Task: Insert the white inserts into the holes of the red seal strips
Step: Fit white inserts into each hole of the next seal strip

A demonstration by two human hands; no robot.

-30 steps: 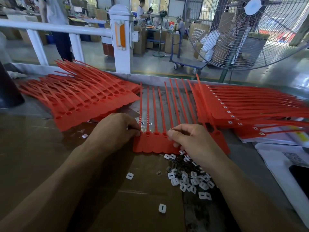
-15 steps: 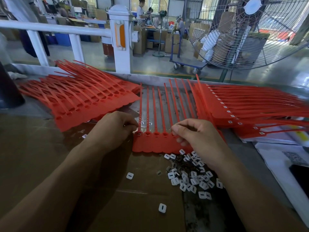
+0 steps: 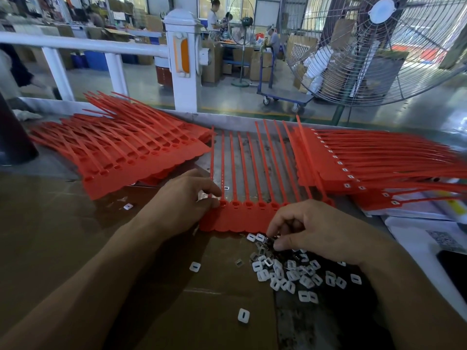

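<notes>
Two hands at work: my left hand pinches the left end of the flat red plastic seal strip sheet; just below that sheet, my right hand curls its fingertips into the pile of small white square inserts, grasp unclear.

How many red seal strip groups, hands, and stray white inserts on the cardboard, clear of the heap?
Red seal strip groups: 3 (left stack, centre sheet, right stack)
Hands: 2 (left hand, right hand)
Stray white inserts: 3
Total: 8
</notes>
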